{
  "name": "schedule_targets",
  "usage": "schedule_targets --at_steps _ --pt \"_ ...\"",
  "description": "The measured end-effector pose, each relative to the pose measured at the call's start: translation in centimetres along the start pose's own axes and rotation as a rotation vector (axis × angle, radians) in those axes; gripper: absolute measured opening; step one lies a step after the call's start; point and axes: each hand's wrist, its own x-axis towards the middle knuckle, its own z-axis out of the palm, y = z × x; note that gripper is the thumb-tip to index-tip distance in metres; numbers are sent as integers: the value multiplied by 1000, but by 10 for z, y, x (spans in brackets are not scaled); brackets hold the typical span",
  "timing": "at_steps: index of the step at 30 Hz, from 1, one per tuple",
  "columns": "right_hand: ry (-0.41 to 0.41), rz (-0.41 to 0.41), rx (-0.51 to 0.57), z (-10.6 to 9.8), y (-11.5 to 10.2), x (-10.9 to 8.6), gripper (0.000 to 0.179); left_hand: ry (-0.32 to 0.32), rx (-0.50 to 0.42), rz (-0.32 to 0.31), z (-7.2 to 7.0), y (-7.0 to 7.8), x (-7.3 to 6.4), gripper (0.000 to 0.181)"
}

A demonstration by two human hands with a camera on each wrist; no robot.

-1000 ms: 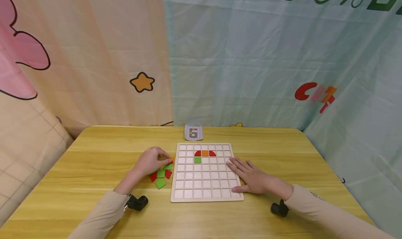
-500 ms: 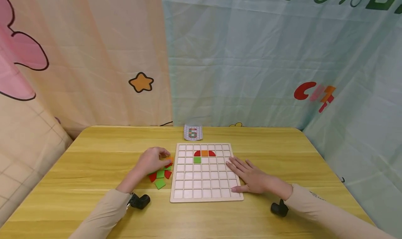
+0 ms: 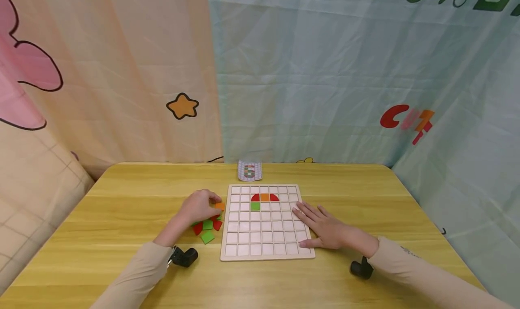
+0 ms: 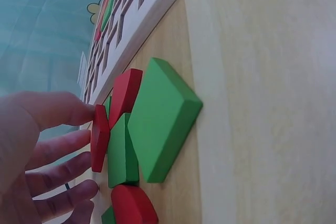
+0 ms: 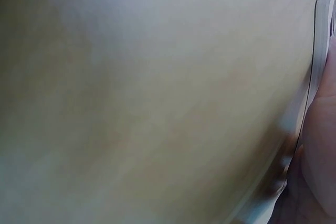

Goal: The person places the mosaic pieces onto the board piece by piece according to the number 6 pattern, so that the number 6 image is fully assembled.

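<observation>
My left hand is over the loose tiles left of the board. In the left wrist view its thumb and index finger hold a red tile by the edge, tilted above the pile. An orange square lies by the fingertips. Beneath and nearer are green tiles and red tiles. My right hand rests flat with spread fingers on the right edge of the white gridded board. Two red quarter-rounds, an orange square and a green square sit in the board's upper cells.
A small card with a coloured grid pattern lies behind the board. Wooden tabletop surrounds everything, with printed curtains behind it. The right wrist view is mostly blurred, showing part of the hand at its right edge.
The red tile by my left thumb has shifted down and left, out from beside the orange square, and covers part of a green tile. My right hand stays in place.
</observation>
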Motion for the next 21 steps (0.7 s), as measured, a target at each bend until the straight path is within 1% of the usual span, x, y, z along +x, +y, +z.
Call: schedule_targets --at_steps 4,7,9,16,21 --pt "12 -19 11 -2 0 0 89 15 -14 -21 -1 3 1 27" --pt "10 -17 -2 -1 0 0 89 20 -17 -28 -1 3 1 26" --pt "5 -7 -7 -1 0 0 90 26 -18 -21 -1 2 1 26" --pt "-28 18 -3 -3 0 1 90 78 -6 -12 0 -7 1 28" --pt "-47 34 -19 -3 0 2 91 75 4 -10 -1 -9 -1 30"
